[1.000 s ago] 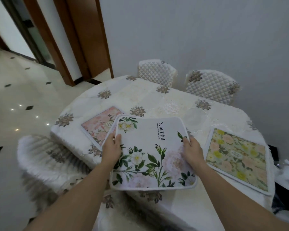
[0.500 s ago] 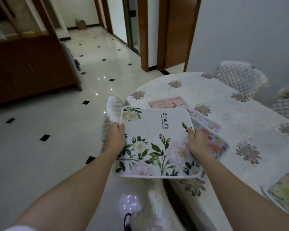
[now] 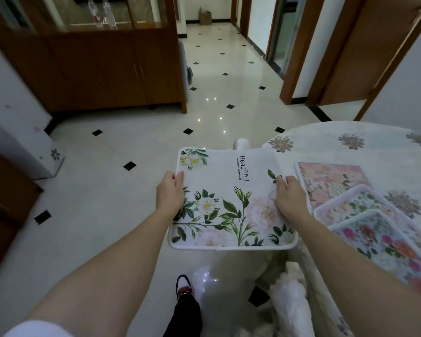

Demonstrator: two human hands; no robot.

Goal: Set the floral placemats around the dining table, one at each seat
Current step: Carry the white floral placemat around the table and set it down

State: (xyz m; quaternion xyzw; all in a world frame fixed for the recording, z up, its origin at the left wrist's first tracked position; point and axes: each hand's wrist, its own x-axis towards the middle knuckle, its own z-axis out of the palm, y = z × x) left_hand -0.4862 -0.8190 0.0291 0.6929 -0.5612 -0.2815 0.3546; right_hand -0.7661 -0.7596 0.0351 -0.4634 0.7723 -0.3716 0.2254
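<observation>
I hold a white placemat (image 3: 231, 198) printed with green leaves, white and pink flowers and the word "Beautiful" flat in the air, left of the dining table (image 3: 384, 152). My left hand (image 3: 170, 194) grips its left edge and my right hand (image 3: 291, 199) grips its right edge. More mats lie under my right hand, fanning out over the table: a pale floral one (image 3: 365, 203) and one with red and pink roses (image 3: 389, 246). A pink floral placemat (image 3: 331, 177) lies flat on the cream tablecloth behind them.
A chair in a white ruffled cover (image 3: 289, 302) stands below the mat at the table's edge. My foot in a dark shoe (image 3: 184, 285) is on the glossy tiled floor (image 3: 112, 166). A wooden cabinet (image 3: 95, 69) stands at the back left, and door frames (image 3: 299, 59) at the back right.
My view has swung left, away from the table; the yellow mat and the far chairs have left the frame. The held mats now hang over the floor beside the table.
</observation>
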